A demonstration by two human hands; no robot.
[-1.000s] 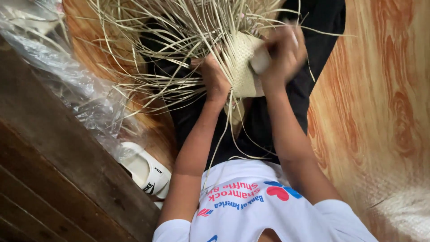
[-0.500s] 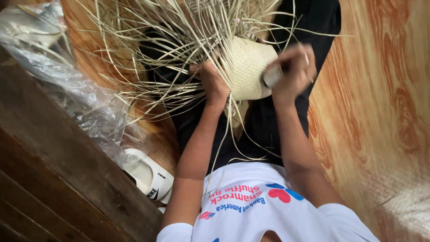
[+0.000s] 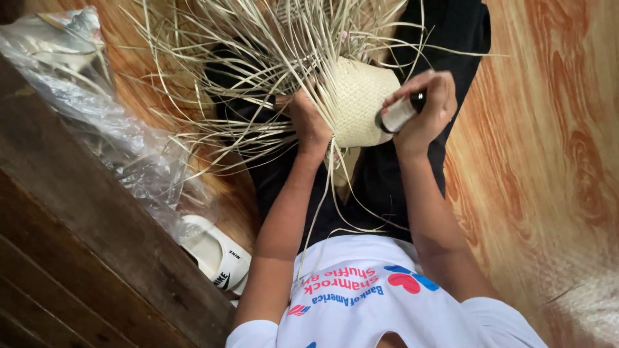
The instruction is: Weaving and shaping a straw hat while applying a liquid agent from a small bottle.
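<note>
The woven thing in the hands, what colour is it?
Pale straw, a creamy tan. The woven piece shows best in the head view, held by the left hand.

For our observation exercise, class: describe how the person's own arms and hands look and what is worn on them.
Both arms are bare from the short sleeves of a white T-shirt with red and blue print down to the wrists. The left hand and right hand wear no gloves; no watch, ring or bracelet shows. Black trousers cover the legs.

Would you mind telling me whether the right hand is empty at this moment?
No, the right hand grips a small cylindrical tool with a black end, held against the woven straw piece.
</note>
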